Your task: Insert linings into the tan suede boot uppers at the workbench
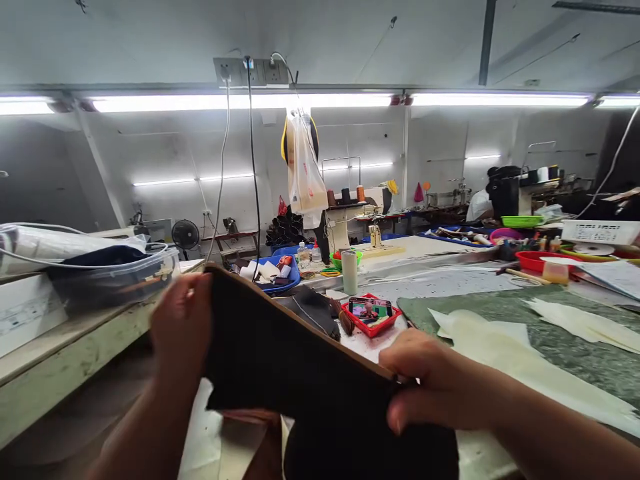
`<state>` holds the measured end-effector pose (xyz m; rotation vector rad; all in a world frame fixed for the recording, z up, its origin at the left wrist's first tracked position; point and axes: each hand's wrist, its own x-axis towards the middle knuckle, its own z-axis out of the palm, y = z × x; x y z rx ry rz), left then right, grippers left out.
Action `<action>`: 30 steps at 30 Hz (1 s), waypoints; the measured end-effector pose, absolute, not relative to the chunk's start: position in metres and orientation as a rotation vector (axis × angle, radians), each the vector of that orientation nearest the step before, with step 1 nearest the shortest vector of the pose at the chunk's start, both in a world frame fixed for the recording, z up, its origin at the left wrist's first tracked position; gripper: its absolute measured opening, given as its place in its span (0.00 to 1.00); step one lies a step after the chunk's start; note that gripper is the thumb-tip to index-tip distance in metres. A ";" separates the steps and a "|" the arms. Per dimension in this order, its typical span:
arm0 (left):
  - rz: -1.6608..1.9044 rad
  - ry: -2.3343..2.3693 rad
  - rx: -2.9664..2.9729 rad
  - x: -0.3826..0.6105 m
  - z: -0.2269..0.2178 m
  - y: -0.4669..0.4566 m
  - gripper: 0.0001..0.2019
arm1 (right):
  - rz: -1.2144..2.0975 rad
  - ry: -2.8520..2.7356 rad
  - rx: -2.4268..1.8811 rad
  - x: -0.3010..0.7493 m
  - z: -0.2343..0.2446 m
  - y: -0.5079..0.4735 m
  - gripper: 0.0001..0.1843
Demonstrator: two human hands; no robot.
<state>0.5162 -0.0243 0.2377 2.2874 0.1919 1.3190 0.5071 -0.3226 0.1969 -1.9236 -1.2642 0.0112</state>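
Note:
I hold a dark brown, almost black sheet of leather-like material (280,353) up in front of me with both hands. My left hand (181,327) grips its upper left corner, fingers curled over the edge. My right hand (435,383) pinches the sheet's right edge lower down, thumb on top. The sheet slopes down from left to right and hides part of the table below it. A brown piece (253,443) shows beneath its lower edge.
A green cutting mat (575,343) with pale cream pattern pieces (505,353) lies at the right. A red tray holding a phone (371,312), a blue tray (280,275), a white cup (349,272) and coloured bowls stand behind. A clear plastic tub (107,273) sits left. A person works at a machine far right.

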 end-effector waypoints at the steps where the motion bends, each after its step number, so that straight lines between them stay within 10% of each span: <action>1: 1.292 0.142 2.358 0.523 0.239 -0.035 0.19 | 0.084 -1.225 -1.856 0.503 0.200 -0.324 0.23; 12: 0.189 -0.600 2.092 0.479 0.249 -0.146 0.21 | -0.339 -0.989 -1.751 0.508 0.251 -0.318 0.24; 18: 0.090 -0.387 1.544 0.463 0.250 -0.133 0.14 | -0.579 -1.097 -1.630 0.545 0.256 -0.367 0.14; 21: 0.086 -0.248 1.419 0.466 0.246 -0.126 0.19 | -0.274 -1.419 -1.544 0.542 0.240 -0.370 0.29; 25: 0.066 -0.201 1.384 0.472 0.235 -0.130 0.22 | -0.117 -1.559 -1.571 0.516 0.235 -0.359 0.09; 30: 0.339 -0.105 1.411 0.475 0.219 -0.126 0.21 | -0.082 -1.591 -1.518 0.526 0.251 -0.343 0.23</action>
